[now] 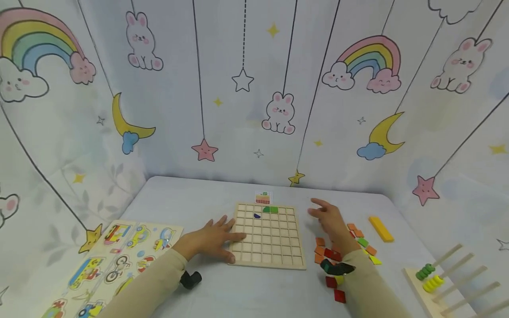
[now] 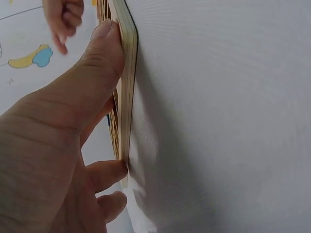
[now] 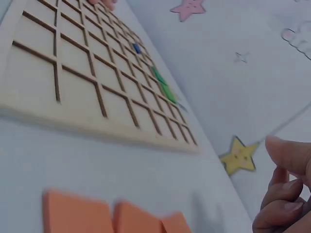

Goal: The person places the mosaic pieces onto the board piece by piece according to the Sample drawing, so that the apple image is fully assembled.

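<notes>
A wooden grid board [image 1: 266,240] lies flat on the table. Two green pieces [image 1: 274,210] sit in its top row, and a dark blue piece [image 1: 257,216] is just below and left of them. My left hand [image 1: 214,240] rests on the board's left side, fingers spread; in the left wrist view its thumb [image 2: 104,48] lies along the wooden edge. Past the board's right side my right hand [image 1: 330,221] is raised over the table, its fingers loosely bent with nothing visible in them. A small picture card [image 1: 263,197] lies behind the board.
Orange, red, green and yellow pieces [image 1: 339,296] lie scattered under and beside the right forearm. Farther right are a yellow bar [image 1: 381,229] and a wooden peg counter [image 1: 425,296] with beads. A vehicle puzzle board [image 1: 107,269] lies at left.
</notes>
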### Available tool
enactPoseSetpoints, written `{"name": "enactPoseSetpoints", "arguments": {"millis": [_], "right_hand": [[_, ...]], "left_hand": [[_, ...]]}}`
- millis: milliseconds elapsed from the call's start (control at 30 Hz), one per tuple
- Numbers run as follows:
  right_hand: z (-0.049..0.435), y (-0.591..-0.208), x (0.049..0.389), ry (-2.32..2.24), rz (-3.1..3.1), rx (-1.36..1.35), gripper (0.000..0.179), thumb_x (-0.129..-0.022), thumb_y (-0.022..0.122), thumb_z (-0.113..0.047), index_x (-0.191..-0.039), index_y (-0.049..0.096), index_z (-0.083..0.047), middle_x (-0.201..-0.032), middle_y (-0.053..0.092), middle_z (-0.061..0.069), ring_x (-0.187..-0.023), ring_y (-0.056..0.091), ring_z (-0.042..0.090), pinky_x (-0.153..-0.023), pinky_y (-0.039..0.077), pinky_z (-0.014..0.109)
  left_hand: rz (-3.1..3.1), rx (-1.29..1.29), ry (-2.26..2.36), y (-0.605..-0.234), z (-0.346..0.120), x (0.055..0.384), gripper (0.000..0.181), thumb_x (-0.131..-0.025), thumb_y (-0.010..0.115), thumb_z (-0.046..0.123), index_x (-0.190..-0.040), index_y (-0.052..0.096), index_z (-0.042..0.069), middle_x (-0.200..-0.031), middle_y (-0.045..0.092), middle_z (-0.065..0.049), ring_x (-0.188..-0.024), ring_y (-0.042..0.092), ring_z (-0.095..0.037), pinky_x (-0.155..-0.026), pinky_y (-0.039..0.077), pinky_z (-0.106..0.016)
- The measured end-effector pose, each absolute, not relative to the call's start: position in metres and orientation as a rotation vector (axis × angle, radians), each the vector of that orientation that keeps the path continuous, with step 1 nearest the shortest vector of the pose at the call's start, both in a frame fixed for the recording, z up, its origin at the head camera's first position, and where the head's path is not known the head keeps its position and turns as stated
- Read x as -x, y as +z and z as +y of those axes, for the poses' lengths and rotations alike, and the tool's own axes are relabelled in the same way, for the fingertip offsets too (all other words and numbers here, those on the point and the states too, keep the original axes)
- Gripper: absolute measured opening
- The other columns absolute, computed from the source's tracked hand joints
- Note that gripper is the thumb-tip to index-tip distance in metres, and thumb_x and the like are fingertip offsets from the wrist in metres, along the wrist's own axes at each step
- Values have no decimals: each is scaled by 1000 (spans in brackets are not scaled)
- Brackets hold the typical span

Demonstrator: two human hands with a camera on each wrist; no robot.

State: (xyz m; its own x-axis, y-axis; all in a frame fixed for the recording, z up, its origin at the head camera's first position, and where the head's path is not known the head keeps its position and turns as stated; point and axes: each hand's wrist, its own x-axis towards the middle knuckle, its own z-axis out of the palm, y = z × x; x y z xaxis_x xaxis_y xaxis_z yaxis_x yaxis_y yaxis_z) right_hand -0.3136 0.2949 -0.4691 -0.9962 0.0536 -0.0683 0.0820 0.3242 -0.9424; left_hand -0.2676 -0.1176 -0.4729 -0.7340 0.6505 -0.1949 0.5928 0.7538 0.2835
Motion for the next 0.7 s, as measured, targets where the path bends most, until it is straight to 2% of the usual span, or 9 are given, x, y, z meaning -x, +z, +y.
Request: {"name": "enactPoseSetpoints", "arguments": {"millis": [67, 133, 200, 300, 367, 433, 533, 633, 700], "right_hand": [[327, -463, 299, -1975, 2423, -228, 62, -97, 72, -32, -152, 49, -16, -98, 56, -2, -56, 38, 9, -49, 33, 21], [355, -457, 282, -2163, 2276, -300, 57, -99, 69, -31, -151, 49, -20, -99, 57, -6, -55, 36, 8, -49, 31, 21], [378, -452, 267, -2348, 2105, -358, 42, -100, 67, -27, -141, 58, -25, -96, 59, -8, -54, 37, 9, -48, 30, 20], [402, -448, 248, -2558, 1828, -434, 23, -101, 65, -19, -120, 72, -30, -93, 60, -8, -55, 39, 9, -47, 33, 19], [410, -448, 239, -2579, 1746, -479, 20, -101, 64, -18, -108, 77, -32, -89, 62, -9, -56, 41, 9, -47, 36, 18], [415, -451, 232, -2502, 1769, -515, 19, -101, 64, -20, -104, 79, -31, -87, 62, -9, -58, 43, 9, -49, 37, 17], [416, -459, 221, -2164, 2048, -538, 18, -102, 65, -26, -116, 75, -22, -85, 59, -6, -61, 45, 9, -52, 39, 17], [413, -469, 213, -1719, 2367, -545, 38, -99, 69, -30, -129, 66, -8, -87, 59, 0, -66, 49, 14, -54, 43, 22], [410, -474, 209, -1484, 2519, -541, 48, -97, 71, -31, -132, 62, 0, -94, 62, 5, -74, 52, 20, -57, 46, 25]], "left_hand": [[2671, -967, 283, -472, -117, 268, 78, -84, 70, 65, -153, 46, 39, -168, 23, -16, -155, 12, -44, -118, 17, -71], [2666, -964, 285, -470, -118, 268, 78, -84, 71, 64, -153, 46, 38, -167, 23, -17, -155, 12, -45, -118, 18, -71], [2664, -964, 286, -469, -119, 268, 79, -84, 72, 64, -154, 46, 37, -167, 23, -18, -155, 11, -46, -118, 17, -72], [2674, -949, 284, -470, -121, 269, 79, -83, 72, 64, -154, 46, 38, -168, 23, -17, -155, 11, -45, -118, 17, -71], [2680, -932, 285, -471, -122, 270, 80, -83, 72, 65, -154, 45, 40, -168, 22, -16, -156, 10, -43, -118, 16, -71], [2683, -923, 296, -473, -123, 271, 80, -83, 71, 66, -154, 45, 40, -168, 21, -15, -156, 10, -43, -119, 16, -71], [2672, -934, 327, -474, -123, 272, 80, -83, 72, 66, -154, 45, 39, -168, 21, -16, -156, 10, -44, -118, 16, -71], [2661, -954, 339, -476, -121, 272, 80, -83, 71, 66, -154, 45, 39, -168, 21, -16, -155, 10, -44, -119, 15, -71], [2654, -967, 344, -477, -118, 273, 80, -83, 71, 65, -154, 45, 40, -168, 21, -16, -155, 11, -44, -119, 15, -70]]}}
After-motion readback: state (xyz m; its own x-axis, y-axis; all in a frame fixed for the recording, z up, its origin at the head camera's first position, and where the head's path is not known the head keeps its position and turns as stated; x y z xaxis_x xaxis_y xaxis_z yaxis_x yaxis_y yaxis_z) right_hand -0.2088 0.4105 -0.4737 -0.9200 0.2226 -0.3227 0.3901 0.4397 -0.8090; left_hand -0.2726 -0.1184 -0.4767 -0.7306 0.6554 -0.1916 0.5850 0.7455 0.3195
